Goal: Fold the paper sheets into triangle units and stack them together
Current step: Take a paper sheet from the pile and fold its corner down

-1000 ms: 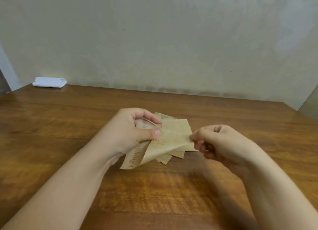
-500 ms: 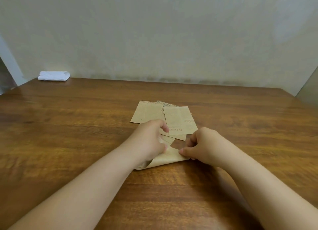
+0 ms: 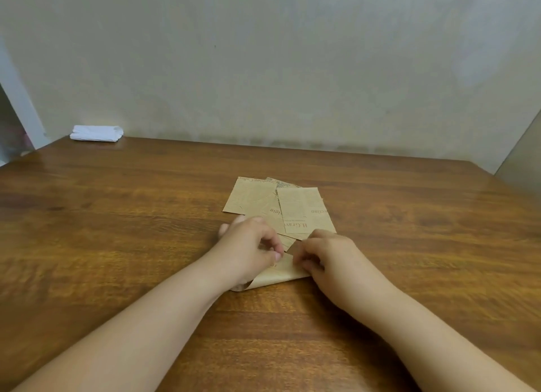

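The half-folded brown printed sheet (image 3: 276, 273) lies on the wooden surface (image 3: 117, 230) directly under both hands, its long axis running left to right between them. The left hand (image 3: 248, 245) pinches its left part with curled fingers and the right hand (image 3: 328, 257) pinches its right edge. The loose sheets (image 3: 281, 207), unfolded, fan out just beyond the knuckles, so I judge the crease comes next.

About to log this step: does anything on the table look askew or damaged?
Nothing damaged. The loose sheets lie fanned and overlapping, not squared. The sheet both hands hold is curled, not yet creased.
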The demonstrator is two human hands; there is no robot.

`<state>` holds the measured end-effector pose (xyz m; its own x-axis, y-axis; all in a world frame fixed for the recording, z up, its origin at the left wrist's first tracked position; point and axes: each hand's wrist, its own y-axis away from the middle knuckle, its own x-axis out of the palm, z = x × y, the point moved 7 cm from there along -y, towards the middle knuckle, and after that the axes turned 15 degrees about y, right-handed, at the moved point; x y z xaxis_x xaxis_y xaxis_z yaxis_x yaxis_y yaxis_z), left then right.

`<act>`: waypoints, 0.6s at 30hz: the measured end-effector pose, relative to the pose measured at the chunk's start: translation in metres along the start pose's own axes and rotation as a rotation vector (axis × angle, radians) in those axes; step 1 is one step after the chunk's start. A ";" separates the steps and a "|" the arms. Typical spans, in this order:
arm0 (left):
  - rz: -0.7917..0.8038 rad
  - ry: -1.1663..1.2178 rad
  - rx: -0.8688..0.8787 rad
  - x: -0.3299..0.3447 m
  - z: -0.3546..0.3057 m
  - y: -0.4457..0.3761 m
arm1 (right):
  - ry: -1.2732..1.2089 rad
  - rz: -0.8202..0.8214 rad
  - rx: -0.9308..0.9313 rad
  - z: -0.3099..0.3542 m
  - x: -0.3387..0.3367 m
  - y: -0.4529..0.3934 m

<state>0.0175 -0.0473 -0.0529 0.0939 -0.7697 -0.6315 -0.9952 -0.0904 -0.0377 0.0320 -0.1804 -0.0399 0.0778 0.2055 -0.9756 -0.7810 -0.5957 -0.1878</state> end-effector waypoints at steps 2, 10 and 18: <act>-0.003 0.014 0.002 -0.001 0.002 0.000 | 0.037 0.010 -0.058 0.005 0.000 0.005; 0.038 0.020 0.066 -0.001 -0.006 -0.003 | 0.081 0.015 -0.196 0.002 -0.001 0.037; 0.060 -0.188 0.193 -0.002 -0.018 0.003 | 0.081 0.009 -0.306 0.003 0.000 0.048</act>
<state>0.0149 -0.0578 -0.0380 0.0459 -0.6376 -0.7690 -0.9874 0.0876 -0.1316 -0.0078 -0.2065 -0.0486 0.1305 0.1437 -0.9810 -0.5602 -0.8056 -0.1925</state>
